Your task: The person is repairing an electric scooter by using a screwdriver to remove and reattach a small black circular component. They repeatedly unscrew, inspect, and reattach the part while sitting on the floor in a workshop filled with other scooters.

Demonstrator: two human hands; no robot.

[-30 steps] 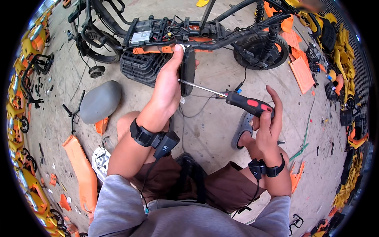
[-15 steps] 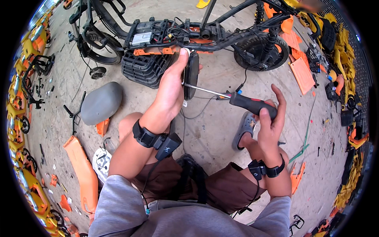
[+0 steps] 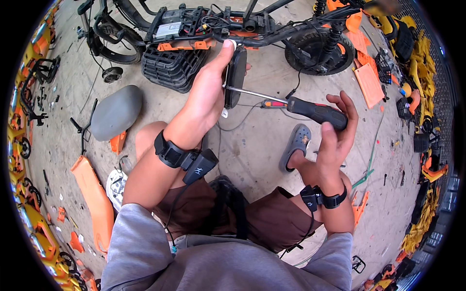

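Observation:
My left hand (image 3: 209, 85) grips a flat black part with rounded ends (image 3: 237, 76), held on edge in front of me. Its exact kind I cannot make out. A screwdriver (image 3: 314, 112) with a black and red handle is in my right hand (image 3: 335, 138), gripped at the handle's butt between thumb and fingers. Its metal shaft points left, and the tip reaches the side of the black part facing my palm; the exact contact spot is too small to make out.
A stripped two-wheeler frame (image 3: 272, 34) with exposed wiring stands ahead, a black crate (image 3: 170, 68) beside it. A grey seat (image 3: 116, 114) and a long orange panel (image 3: 94, 199) lie left. A cable (image 3: 242, 123) with a small connector crosses the floor. Yellow and orange parts line both sides.
The view has shifted slightly. My right fingers have curled closer around the screwdriver handle; its tip stays at the black part, which my left hand still holds.

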